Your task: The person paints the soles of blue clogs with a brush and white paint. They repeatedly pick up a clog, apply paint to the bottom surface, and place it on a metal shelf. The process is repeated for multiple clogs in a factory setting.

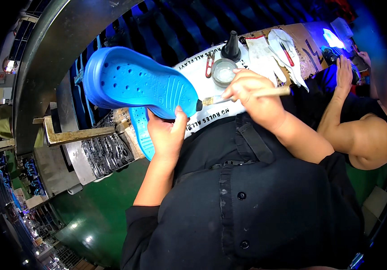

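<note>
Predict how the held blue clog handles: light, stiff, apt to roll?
Blue clog: probably light, as only the left hand grips it, near the narrow end. Likely fairly stiff: thick raised side wall, no visible sag. Long, broad shape should resist rolling.

We see a bright blue shoe (pixel 141 83) tilted on the left side of the scene, its inner face turned up toward us. Its broad end points far left and has a high rim and scattered dark holes; its narrower end, marked with parallel ribs, reaches right. The left hand (pixel 163 133) grips it by the near edge. At that narrow end we find a slim brush (pixel 272 92), nearly level in the right hand (pixel 255 95), pale handle pointing right, bristles left. A small black patch shows between them (we cannot tell which it belongs to).
</note>
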Tool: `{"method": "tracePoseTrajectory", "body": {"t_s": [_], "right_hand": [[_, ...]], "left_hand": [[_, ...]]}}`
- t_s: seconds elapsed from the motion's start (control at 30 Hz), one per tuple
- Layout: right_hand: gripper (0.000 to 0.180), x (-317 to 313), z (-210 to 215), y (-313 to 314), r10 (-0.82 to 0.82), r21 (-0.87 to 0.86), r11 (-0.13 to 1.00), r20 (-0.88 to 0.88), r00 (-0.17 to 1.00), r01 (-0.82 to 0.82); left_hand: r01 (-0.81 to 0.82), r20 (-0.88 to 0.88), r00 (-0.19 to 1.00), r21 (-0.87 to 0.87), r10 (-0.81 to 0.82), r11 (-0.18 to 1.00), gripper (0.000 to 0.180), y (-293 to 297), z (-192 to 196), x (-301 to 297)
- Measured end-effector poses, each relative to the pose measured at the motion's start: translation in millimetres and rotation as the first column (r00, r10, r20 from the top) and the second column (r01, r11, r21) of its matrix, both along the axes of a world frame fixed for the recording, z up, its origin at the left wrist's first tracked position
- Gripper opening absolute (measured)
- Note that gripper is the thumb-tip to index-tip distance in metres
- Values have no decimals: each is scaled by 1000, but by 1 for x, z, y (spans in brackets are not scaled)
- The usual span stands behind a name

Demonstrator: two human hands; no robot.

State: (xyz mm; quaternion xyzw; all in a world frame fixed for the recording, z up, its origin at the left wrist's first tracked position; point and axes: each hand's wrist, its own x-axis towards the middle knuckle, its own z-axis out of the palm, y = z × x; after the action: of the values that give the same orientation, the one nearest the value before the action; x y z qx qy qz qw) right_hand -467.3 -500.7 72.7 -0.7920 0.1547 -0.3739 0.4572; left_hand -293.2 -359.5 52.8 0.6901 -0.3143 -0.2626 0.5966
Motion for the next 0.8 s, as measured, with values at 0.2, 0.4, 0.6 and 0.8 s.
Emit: {"method": "tracePoseTrajectory", "body": {"t_s": [0.2, 0.4, 0.6, 0.8], "right_hand": [[14, 13, -8, 10, -20, -291, 957, -15, 1000, 15], [15, 10, -6, 12, -64, -299, 953, -77, 995, 38], [17, 17, -9, 11, -7, -271, 963, -30, 1000, -2], [15, 17, -11, 10, -61, -339, 940, -76, 995, 32]], "left_hand": [[-2, 197, 980, -92, 20, 996, 44, -2, -8, -4], [-5, 252, 968, -32, 13, 999, 44, 1, 2, -5], [33, 415, 910, -40, -14, 999, 44, 5, -16, 3], [61, 489, 871, -6, -50, 998, 44, 10, -16, 7]]}}
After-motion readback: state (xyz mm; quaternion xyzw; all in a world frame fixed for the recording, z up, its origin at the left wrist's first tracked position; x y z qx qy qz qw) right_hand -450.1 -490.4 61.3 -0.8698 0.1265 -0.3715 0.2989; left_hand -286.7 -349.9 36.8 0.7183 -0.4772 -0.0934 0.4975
